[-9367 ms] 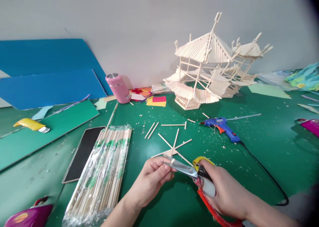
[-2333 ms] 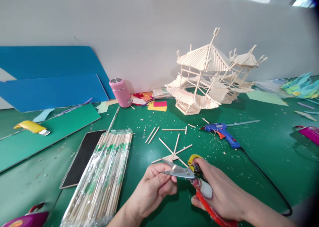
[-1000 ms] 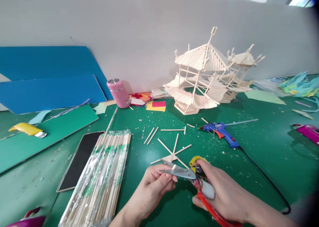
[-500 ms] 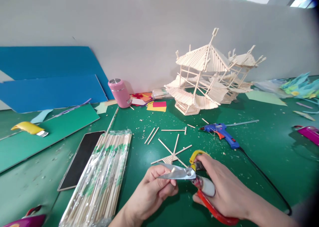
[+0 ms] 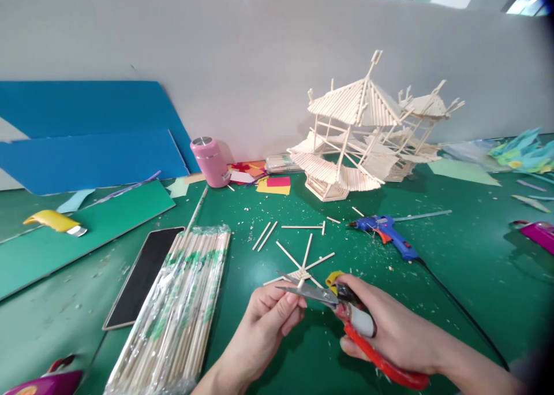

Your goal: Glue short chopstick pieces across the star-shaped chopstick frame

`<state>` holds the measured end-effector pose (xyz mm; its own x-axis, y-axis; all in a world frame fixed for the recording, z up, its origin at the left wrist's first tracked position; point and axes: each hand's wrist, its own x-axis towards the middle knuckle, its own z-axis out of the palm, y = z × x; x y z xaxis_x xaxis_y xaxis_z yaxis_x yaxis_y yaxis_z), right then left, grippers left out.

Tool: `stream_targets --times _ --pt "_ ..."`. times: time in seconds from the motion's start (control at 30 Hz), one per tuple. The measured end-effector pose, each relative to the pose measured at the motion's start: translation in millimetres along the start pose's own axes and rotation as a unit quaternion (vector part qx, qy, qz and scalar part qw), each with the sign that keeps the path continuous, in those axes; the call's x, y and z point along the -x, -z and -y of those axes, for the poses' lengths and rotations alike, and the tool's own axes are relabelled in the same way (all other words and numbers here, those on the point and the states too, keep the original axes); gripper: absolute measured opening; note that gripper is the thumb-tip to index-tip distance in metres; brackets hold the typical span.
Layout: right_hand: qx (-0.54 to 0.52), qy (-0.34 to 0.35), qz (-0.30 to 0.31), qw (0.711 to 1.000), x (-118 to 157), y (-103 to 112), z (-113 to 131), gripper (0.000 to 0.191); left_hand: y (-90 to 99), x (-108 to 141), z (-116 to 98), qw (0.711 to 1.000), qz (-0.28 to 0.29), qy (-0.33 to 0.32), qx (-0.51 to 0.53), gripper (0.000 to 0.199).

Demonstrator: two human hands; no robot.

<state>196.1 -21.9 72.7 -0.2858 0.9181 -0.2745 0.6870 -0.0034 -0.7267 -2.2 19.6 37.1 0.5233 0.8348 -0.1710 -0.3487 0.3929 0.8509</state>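
My left hand (image 5: 270, 325) is closed, pinching a small wooden stick (image 5: 300, 283) whose tip sticks up between the scissor blades. In my right hand (image 5: 389, 320) are the scissors (image 5: 314, 293), with one yellow and one red handle; the blades are slightly apart and point left over my left fingertips. Just beyond them on the green table lies a star-shaped frame of thin sticks (image 5: 304, 265), partly hidden by the blades. Farther back are two loose sticks (image 5: 265, 236) and a T-shaped stick piece (image 5: 303, 227).
A blue glue gun (image 5: 387, 231) with a black cord lies right. At left are bagged sticks (image 5: 177, 302), a black tablet-like slab (image 5: 141, 274) and a yellow cutter (image 5: 54, 220). Behind stand a pink cup (image 5: 211, 163) and a wooden pavilion model (image 5: 346, 152).
The scissor blades have opened wider and tilted, and the red handle has swung down and right. My left hand has shifted slightly, and the stick tip now shows upright between the blades.
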Motion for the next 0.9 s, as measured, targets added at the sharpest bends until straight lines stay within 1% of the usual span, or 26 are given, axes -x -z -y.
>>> stream_targets --times 0.03,0.1,0.13,0.17,0.23,0.33,0.47,0.6,0.67,0.77,0.9 --pt "0.013 0.004 -0.018 1.0 -0.3 0.5 -0.4 0.034 1.3 -0.2 0.3 1.0 -0.01 -0.007 -0.026 0.026" --pt "0.06 0.01 -0.077 0.995 -1.0 2.1 -3.0 0.04 5.0 -0.8 0.4 0.998 -0.022 -0.017 -0.053 0.027" --pt "0.078 0.007 -0.097 0.992 -1.2 3.1 -4.9 0.042 7.0 -1.4 0.1 0.998 -0.025 -0.021 -0.055 0.027" --pt "0.083 -0.001 -0.1 0.992 -1.1 4.3 -6.7 0.042 8.8 -2.1 -0.3 0.998 -0.029 -0.026 -0.053 0.027" --pt "0.066 -0.023 -0.076 0.995 -0.2 6.9 -8.6 0.042 11.3 -3.6 -0.9 0.996 -0.041 -0.038 -0.068 0.027" --pt "0.06 -0.05 -0.05 0.996 2.4 9.6 -5.7 0.039 11.8 -5.8 0.4 0.984 -0.065 -0.055 -0.159 0.027" --pt "0.074 -0.069 -0.031 0.994 4.4 7.9 0.9 0.034 9.5 -6.7 3.7 0.951 -0.078 -0.099 -0.281 0.026" --pt "0.027 -0.064 -0.011 0.998 6.0 2.4 2.8 0.031 7.2 -4.6 3.3 0.917 -0.069 -0.145 -0.366 0.026" --pt "0.013 -0.068 0.004 0.998 6.9 1.6 5.7 0.024 6.6 -3.0 2.3 0.901 -0.07 -0.163 -0.397 0.025" --pt "0.011 -0.078 0.029 0.997 7.4 4.3 14.1 0.016 6.4 -0.7 1.4 0.886 -0.073 -0.182 -0.421 0.021" --pt "0.008 -0.088 0.035 0.995 7.6 8.5 22.4 0.017 5.9 0.5 1.3 0.875 -0.086 -0.196 -0.435 0.021"
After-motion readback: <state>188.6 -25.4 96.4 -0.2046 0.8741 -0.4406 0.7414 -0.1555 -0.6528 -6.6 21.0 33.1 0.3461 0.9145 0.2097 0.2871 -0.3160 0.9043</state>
